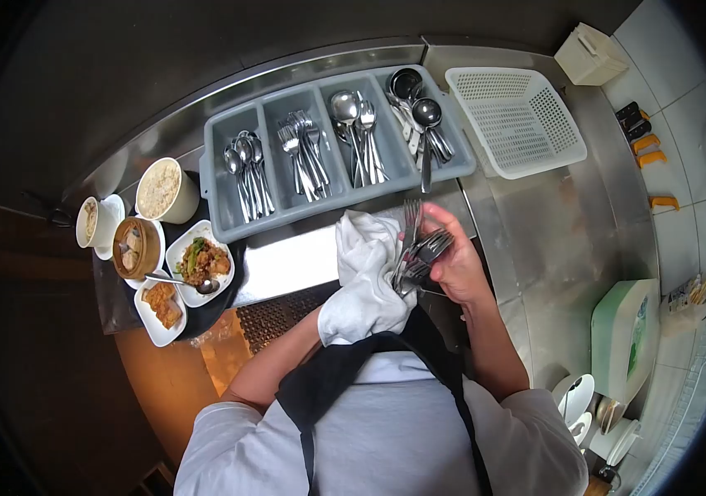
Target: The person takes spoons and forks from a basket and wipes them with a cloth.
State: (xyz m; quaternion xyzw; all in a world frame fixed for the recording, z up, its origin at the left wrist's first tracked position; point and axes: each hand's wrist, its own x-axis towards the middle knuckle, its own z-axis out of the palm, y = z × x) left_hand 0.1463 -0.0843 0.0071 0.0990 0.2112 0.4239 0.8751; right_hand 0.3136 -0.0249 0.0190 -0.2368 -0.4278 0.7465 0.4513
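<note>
A white cloth [365,277] covers my left hand, whose fingers are hidden beneath it. Several metal forks [417,248] stand in a bunch against the cloth's right side. My right hand [456,260] is at the forks, its thumb and fingers curled around their tined ends. Just beyond both hands lies a grey cutlery tray [332,202] with four compartments. Spoons [247,175] fill its left compartment and forks [307,155] the one beside it. Farther right are more spoons and forks [361,136], then ladles [425,116] in the last compartment.
Dishes of food [204,260] and a bamboo steamer [136,246] stand on a black tray at the left. A white perforated basket [518,124] is right of the cutlery tray. Toward the lower right are a green-and-white box [624,339] and white bowls [574,397].
</note>
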